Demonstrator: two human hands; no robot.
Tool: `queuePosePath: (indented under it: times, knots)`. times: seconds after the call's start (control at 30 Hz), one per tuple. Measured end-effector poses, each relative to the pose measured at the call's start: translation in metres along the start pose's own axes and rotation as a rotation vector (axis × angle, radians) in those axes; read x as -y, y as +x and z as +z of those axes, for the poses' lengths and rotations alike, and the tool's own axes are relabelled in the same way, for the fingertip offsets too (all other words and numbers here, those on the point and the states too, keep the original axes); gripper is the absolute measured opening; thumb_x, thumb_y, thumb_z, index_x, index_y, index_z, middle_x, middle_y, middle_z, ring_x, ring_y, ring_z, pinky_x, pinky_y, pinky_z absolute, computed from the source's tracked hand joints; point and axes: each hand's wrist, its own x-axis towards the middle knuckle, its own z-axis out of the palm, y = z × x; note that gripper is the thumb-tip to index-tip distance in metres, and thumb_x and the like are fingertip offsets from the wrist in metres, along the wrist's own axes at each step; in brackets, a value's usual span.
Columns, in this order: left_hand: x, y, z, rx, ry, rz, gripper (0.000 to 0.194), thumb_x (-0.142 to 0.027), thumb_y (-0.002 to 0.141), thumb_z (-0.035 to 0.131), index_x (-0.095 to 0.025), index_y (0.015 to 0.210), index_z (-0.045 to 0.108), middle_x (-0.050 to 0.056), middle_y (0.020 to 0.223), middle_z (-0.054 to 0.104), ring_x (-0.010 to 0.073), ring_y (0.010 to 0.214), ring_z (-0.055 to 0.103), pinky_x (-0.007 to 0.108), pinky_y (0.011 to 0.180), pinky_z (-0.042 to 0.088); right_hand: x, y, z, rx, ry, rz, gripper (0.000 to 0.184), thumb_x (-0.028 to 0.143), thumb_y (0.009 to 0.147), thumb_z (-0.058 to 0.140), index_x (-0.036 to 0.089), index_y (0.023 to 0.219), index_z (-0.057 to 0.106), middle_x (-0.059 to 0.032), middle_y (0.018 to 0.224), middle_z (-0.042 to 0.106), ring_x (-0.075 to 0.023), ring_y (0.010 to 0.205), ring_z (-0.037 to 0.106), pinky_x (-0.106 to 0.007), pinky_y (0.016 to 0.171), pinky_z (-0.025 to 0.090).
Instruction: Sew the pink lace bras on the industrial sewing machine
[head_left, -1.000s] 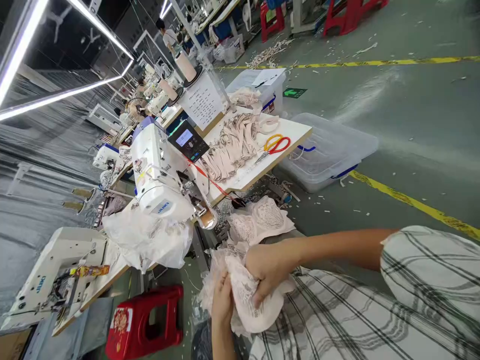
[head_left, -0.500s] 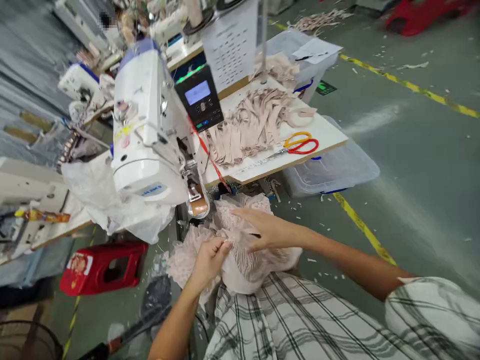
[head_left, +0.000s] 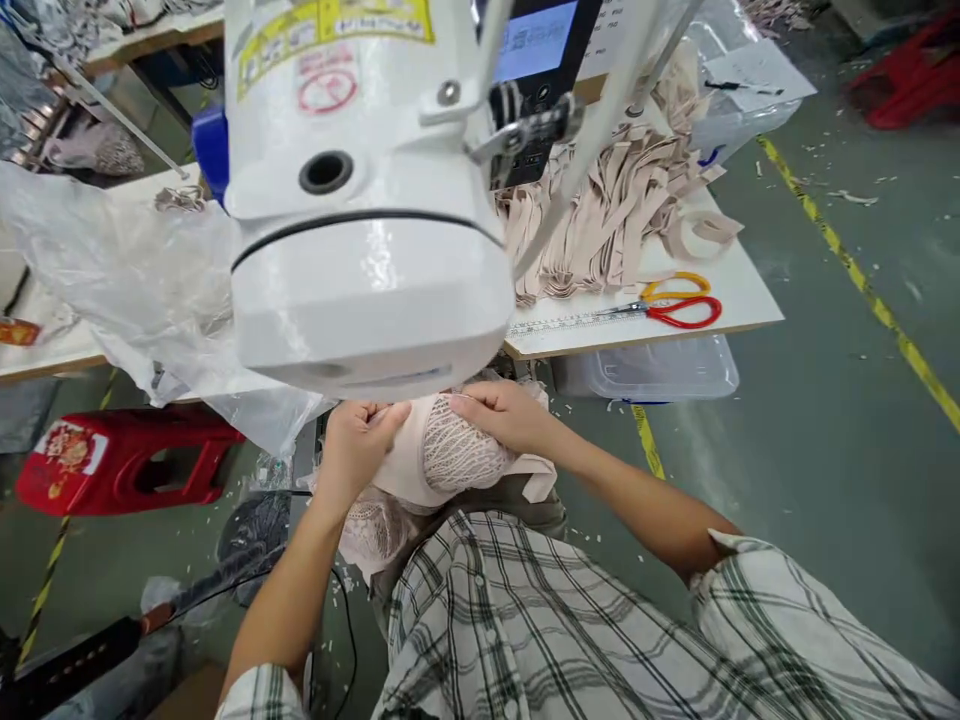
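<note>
A red stool [head_left: 120, 465] is standing on the floor below the front edge of the left worktop [head_left: 67, 345], and translucent plastic film [head_left: 176, 285] is draping over that edge. The left hand [head_left: 358, 445] is pinching the upper edge of a beige lace-cupped garment [head_left: 465, 455] between thumb and fingers, the fingertips being partly hidden. The garment is lying over the lap, beneath the front of a white sewing-machine head [head_left: 367, 300]; its far edge is being concealed there. The right hand [head_left: 510, 415] is pinching the garment's upper edge above the lace cup, thumb uppermost. On the right worktop [head_left: 739, 290], beige fabric strips [head_left: 607, 220] are lying in a heap, and scissors [head_left: 651, 309] are resting near the front right corner, blades pointing left. A clear plastic bin [head_left: 675, 370] is sitting below the front edge.
</note>
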Motion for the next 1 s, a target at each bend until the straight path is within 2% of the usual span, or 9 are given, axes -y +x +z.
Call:
queuePosePath:
  times: [0.2,0.4,0.53,0.63,0.73,0.83,0.87,0.93,1.0]
  knots:
    - [0.005,0.012,0.001,-0.131,0.125,0.052,0.045,-0.034,0.079,0.063,-0.021,0.046,0.036,-0.005,0.043,0.030,0.0095,0.048,0.029,0.023,0.046,0.025,0.007,0.014,-0.007,-0.036,0.002,0.037,0.059,0.063,0.088,0.054,0.021,0.055,0.031,0.0023,0.055,0.035,-0.0112,0.056,0.035,-0.027,0.055,0.028]
    - [0.004,0.017,0.002,-0.119,0.117,0.146,0.024,-0.026,0.076,0.060,-0.021,0.055,0.050,-0.003,0.050,0.050,0.0143,0.057,0.048,0.024,0.057,0.040,-0.007,0.022,-0.010,-0.037,-0.046,0.072,0.048,0.061,0.088,0.058,0.020,0.064,0.059,0.0007,0.059,0.050,-0.0163,0.067,0.052,-0.028,0.065,0.044]
    - [0.004,0.017,0.002,-0.128,0.151,0.070,0.028,-0.028,0.075,0.063,-0.024,0.052,0.047,-0.003,0.041,0.038,0.0167,0.053,0.046,0.026,0.049,0.035,-0.013,0.022,-0.013,-0.027,-0.043,0.081,0.047,0.061,0.089,0.058,0.019,0.070,0.064,0.0000,0.061,0.054,-0.0179,0.072,0.056,-0.029,0.071,0.047]
    - [0.001,0.016,0.000,-0.111,0.154,0.102,0.030,-0.029,0.076,0.063,-0.025,0.051,0.046,-0.003,0.041,0.036,0.0167,0.051,0.044,0.026,0.045,0.032,-0.026,0.019,-0.013,0.000,0.011,0.104,0.048,0.064,0.089,0.057,0.019,0.078,0.066,-0.0022,0.069,0.060,-0.0204,0.078,0.060,-0.030,0.074,0.048]
    - [-0.004,0.014,-0.004,-0.130,0.186,0.150,0.034,-0.031,0.076,0.065,-0.025,0.049,0.045,-0.003,0.040,0.035,0.0156,0.048,0.041,0.025,0.043,0.029,-0.053,0.017,-0.004,0.106,0.182,0.101,0.060,0.073,0.082,0.060,0.017,0.105,0.067,-0.0078,0.098,0.068,-0.0260,0.096,0.063,-0.037,0.085,0.051]
    - [-0.006,0.013,-0.007,-0.163,0.236,0.152,0.038,-0.034,0.076,0.066,-0.024,0.048,0.043,-0.004,0.038,0.031,0.0143,0.046,0.038,0.025,0.042,0.026,-0.084,0.014,0.009,0.353,0.330,0.005,0.091,0.073,0.066,0.076,0.017,0.135,0.056,-0.0139,0.131,0.062,-0.0310,0.122,0.057,-0.043,0.106,0.043]
    - [-0.006,0.013,-0.007,-0.163,0.249,0.153,0.038,-0.035,0.077,0.065,-0.024,0.048,0.042,-0.004,0.039,0.032,0.0140,0.047,0.039,0.024,0.042,0.027,-0.092,0.012,0.013,0.443,0.343,-0.003,0.093,0.069,0.064,0.080,0.018,0.138,0.054,-0.0141,0.135,0.060,-0.0308,0.126,0.056,-0.043,0.110,0.041]
    - [-0.006,0.013,-0.008,-0.157,0.271,0.160,0.039,-0.035,0.078,0.063,-0.023,0.048,0.042,-0.003,0.041,0.038,0.0135,0.049,0.041,0.024,0.045,0.030,-0.105,0.007,0.017,0.557,0.345,0.045,0.080,0.058,0.069,0.082,0.019,0.136,0.059,-0.0128,0.133,0.064,-0.0287,0.123,0.059,-0.042,0.110,0.042]
    - [-0.006,0.014,-0.008,-0.152,0.279,0.160,0.040,-0.034,0.080,0.062,-0.022,0.048,0.040,-0.002,0.044,0.043,0.0128,0.051,0.043,0.024,0.047,0.033,-0.114,-0.002,0.019,0.548,0.374,0.087,0.064,0.052,0.077,0.078,0.017,0.128,0.065,-0.0123,0.123,0.070,-0.0253,0.111,0.066,-0.040,0.104,0.048]
